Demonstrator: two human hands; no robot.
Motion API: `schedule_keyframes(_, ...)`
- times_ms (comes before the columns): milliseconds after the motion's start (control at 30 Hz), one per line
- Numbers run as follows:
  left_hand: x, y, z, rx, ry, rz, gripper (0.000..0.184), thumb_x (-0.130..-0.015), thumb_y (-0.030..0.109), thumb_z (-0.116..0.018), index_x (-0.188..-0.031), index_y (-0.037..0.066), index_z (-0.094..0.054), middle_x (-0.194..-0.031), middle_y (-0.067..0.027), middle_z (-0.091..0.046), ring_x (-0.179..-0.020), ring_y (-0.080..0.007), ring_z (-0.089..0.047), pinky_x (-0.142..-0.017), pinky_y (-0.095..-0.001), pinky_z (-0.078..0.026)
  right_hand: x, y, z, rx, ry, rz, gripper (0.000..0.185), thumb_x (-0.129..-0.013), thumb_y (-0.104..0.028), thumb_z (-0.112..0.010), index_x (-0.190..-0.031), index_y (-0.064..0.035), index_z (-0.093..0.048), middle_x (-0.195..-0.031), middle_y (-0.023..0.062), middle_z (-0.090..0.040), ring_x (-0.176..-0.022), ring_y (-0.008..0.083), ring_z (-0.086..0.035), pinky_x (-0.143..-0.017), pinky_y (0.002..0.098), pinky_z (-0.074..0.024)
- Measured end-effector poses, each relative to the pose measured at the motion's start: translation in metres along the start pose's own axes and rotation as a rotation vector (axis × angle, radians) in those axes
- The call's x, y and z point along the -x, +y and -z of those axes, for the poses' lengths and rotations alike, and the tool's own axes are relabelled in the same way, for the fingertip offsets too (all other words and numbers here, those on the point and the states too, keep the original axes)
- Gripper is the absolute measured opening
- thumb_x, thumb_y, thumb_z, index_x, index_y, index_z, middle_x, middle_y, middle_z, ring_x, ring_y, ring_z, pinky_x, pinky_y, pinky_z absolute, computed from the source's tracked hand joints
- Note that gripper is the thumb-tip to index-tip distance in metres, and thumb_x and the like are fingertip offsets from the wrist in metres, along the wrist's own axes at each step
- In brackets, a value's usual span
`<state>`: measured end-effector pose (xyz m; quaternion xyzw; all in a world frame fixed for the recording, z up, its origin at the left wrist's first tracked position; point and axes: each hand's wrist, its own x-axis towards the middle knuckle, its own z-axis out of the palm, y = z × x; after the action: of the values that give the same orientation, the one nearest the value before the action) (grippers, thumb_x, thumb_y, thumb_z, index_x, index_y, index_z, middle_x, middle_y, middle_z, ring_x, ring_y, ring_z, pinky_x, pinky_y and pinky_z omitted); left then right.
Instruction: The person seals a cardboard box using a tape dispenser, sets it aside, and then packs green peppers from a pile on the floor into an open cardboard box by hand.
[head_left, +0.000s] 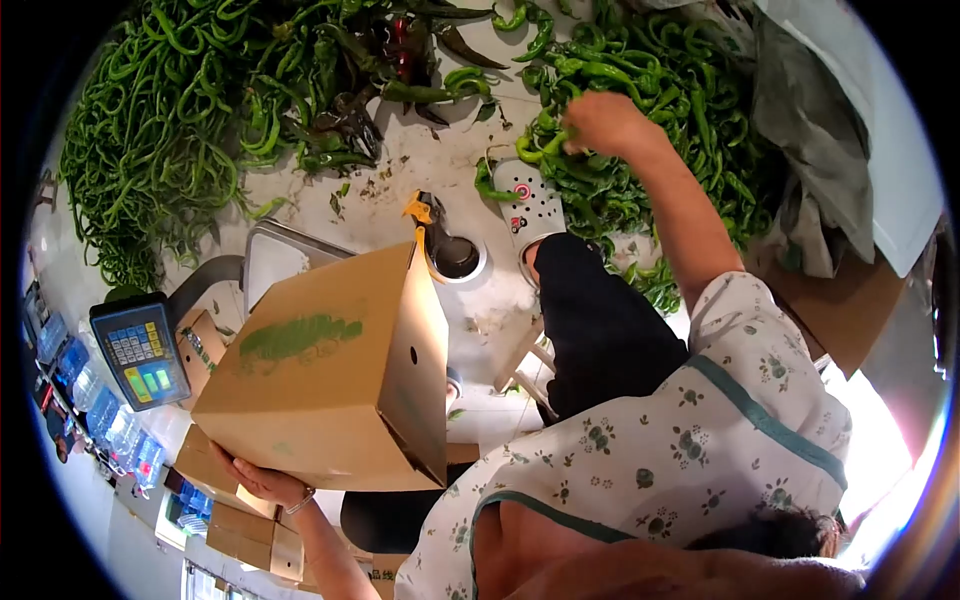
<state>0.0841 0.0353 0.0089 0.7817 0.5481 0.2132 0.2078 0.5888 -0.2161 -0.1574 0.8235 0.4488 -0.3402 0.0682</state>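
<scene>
Left hand (265, 484) is gripping the box (310, 345), apparently steadying its tilt; right hand (605, 124) is hanging over peppers (700, 110), its grip unclear.

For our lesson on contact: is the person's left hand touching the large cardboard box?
Touching: the head view shows the left hand against the lower edge of the large cardboard box.

Looks like matt cardboard on the carton (300, 375); gleams smooth and glossy on the green peppers (690, 95); appears as matt cloth in the floral shirt (640, 450), smooth plastic in the clog (540, 207) and scale console (140, 350).
</scene>
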Motion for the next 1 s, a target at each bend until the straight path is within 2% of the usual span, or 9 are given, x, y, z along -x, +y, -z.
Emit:
schedule_keyframes(133, 0.001, -0.005, 0.002, 0.007, 0.006, 0.029, 0.055, -0.095, 0.039, -0.032, -0.13, -0.002, -0.043, -0.134, -0.0167, -0.043, -0.121, -0.0291, -0.043, -0.103, -0.0401, -0.032, -0.092, -0.017, -0.017, -0.085, 0.473, 0.118, 0.018, -0.072, -0.007, -0.059, -0.089, -0.0074, -0.064, -0.086, 0.0127, -0.063, -0.084, 0.0329, -0.062, -0.065, 0.0424, -0.0513)
schedule_keyframes(200, 0.002, -0.007, 0.004, -0.026, 0.015, 0.017, 0.055, -0.095, 0.039, -0.032, -0.13, -0.002, -0.043, -0.134, -0.0165, -0.043, -0.121, -0.029, -0.043, -0.103, -0.0402, -0.032, -0.15, -0.033, -0.047, -0.068, 0.507, 0.177, 0.023, -0.075, -0.009, -0.058, -0.098, -0.0087, -0.06, -0.09, 0.0142, -0.062, -0.078, 0.0332, -0.063, -0.061, 0.043, -0.0516)
schedule_keyframes(400, 0.001, -0.005, 0.004, -0.022, -0.002, 0.019, 0.053, -0.096, 0.035, -0.03, -0.131, -0.004, -0.04, -0.135, -0.0186, -0.041, -0.122, -0.0304, -0.042, -0.103, -0.0401, -0.032, -0.166, -0.045, -0.088, 0.066, 0.496, 0.027, 0.035, -0.074, -0.005, -0.061, -0.104, -0.0091, -0.044, -0.089, 0.0181, -0.052, -0.065, 0.0337, -0.06, -0.053, 0.0437, -0.0485)
schedule_keyframes(433, 0.002, -0.005, 0.002, 0.007, 0.001, 0.036, 0.053, -0.096, 0.035, -0.03, -0.131, -0.004, -0.04, -0.135, -0.0186, -0.041, -0.122, -0.0304, -0.042, -0.103, -0.0401, -0.032, -0.163, -0.042, -0.084, 0.067, 0.419, -0.018, 0.025, -0.077, -0.013, -0.059, -0.099, -0.0031, -0.055, -0.097, 0.0211, -0.06, -0.079, 0.0316, -0.064, -0.06, 0.0424, -0.0518)
schedule_keyframes(533, 0.001, -0.004, 0.005, -0.066, -0.006, -0.007, 0.052, -0.096, 0.034, -0.03, -0.132, -0.004, -0.039, -0.135, -0.0184, -0.041, -0.123, -0.0303, -0.042, -0.103, -0.0401, -0.032, -0.145, -0.007, -0.092, -0.059, 0.322, 0.124, 0.027, -0.075, -0.017, -0.064, -0.097, -0.0005, -0.057, -0.093, 0.0212, -0.062, -0.077, 0.03, -0.065, -0.062, 0.0422, -0.0519)
schedule_keyframes(633, 0.002, 0.001, 0.003, -0.059, -0.007, 0.021, 0.053, -0.097, 0.034, -0.03, -0.132, -0.004, -0.039, -0.136, -0.0181, -0.04, -0.123, -0.0302, -0.041, -0.103, -0.0404, -0.032, -0.106, -0.001, -0.074, -0.19, -0.022, 0.121, 0.04, -0.07, -0.02, -0.072, -0.1, 0.0027, -0.059, -0.088, 0.0181, -0.063, -0.074, 0.0272, -0.065, -0.062, 0.04, -0.0523)
schedule_keyframes(733, 0.003, -0.003, 0.004, -0.069, -0.005, 0.008, 0.053, -0.097, 0.034, -0.03, -0.132, -0.003, -0.038, -0.137, -0.0179, -0.039, -0.124, -0.0305, -0.04, -0.103, -0.0404, -0.032, -0.069, -0.006, -0.057, -0.786, -0.244, -0.012, 0.055, -0.063, -0.02, -0.077, -0.108, 0.0044, -0.057, -0.091, 0.0175, -0.062, -0.071, 0.0251, -0.065, -0.059, 0.0373, -0.0527)
schedule_keyframes(900, 0.002, 0.003, -0.001, -0.074, 0.045, -0.009, 0.054, -0.095, 0.039, -0.032, -0.128, -0.001, -0.046, -0.132, -0.0158, -0.047, -0.12, -0.0295, -0.044, -0.103, -0.0414, -0.032, -0.063, -0.015, -0.066, -0.758, -0.002, -0.054, 0.053, -0.062, -0.019, -0.071, -0.107, 0.0044, -0.055, -0.1, 0.0212, -0.059, -0.075, 0.0292, -0.064, -0.066, 0.0366, -0.0518)
schedule_keyframes(1000, 0.002, 0.003, -0.002, -0.063, 0.051, 0.007, 0.054, -0.095, 0.041, -0.032, -0.128, 0.0, -0.046, -0.131, -0.0158, -0.047, -0.12, -0.0294, -0.045, -0.103, -0.0416, -0.033, -0.077, -0.013, -0.069, -0.946, 0.315, -0.07, 0.049, -0.064, -0.013, -0.069, -0.109, 0.0011, -0.055, -0.102, 0.016, -0.056, -0.071, 0.0232, -0.061, -0.061, 0.0342, -0.0521)
